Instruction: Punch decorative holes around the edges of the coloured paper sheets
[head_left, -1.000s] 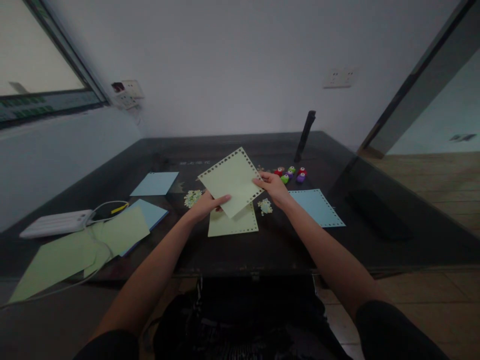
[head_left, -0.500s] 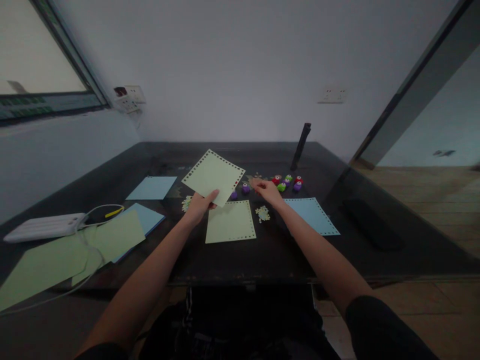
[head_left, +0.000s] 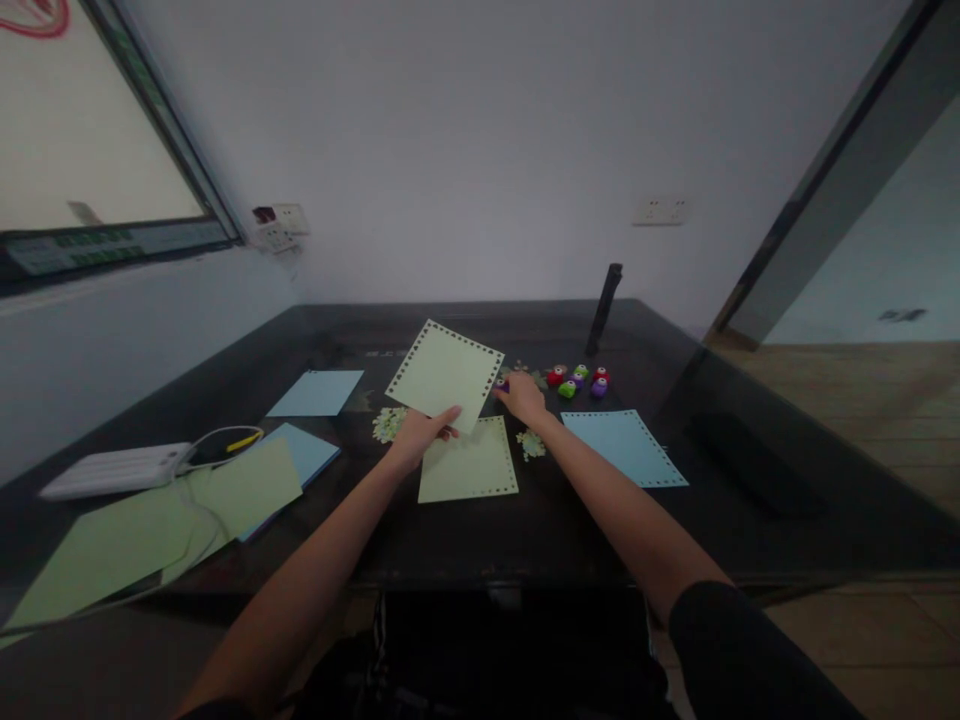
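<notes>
While the left hand (head_left: 415,436) pinches a pale green sheet (head_left: 445,373) by its near corner, thumb on top and fingers (head_left: 448,413) closed under it, the sheet tilts up off the bench (head_left: 555,520), probably so that its border of punched holes stays free and easy to look over. The right hand (head_left: 522,397) reaches past the sheet's right edge and lies over a small purple punch (head_left: 500,384), which shows only as a sliver at the fingertips; whether the fingers are shut around it or just resting on it cannot be told. The punch sits on the bench just beside the raised sheet, directly under the right hand.

A second green sheet (head_left: 469,461) with the same punched border lies flat below the raised one, between the two forearms. Further right, a cluster of coloured punches (head_left: 577,381), red, green and purple, stands near the right hand but apart from it, and a blue punched sheet (head_left: 622,447) lies beside the right forearm. Little heaps of paper cut-outs (head_left: 388,423) rest on either side of the flat green sheet. At the far left lie plain green and blue sheets (head_left: 247,485), with a white power strip (head_left: 112,468) and its cable.
</notes>
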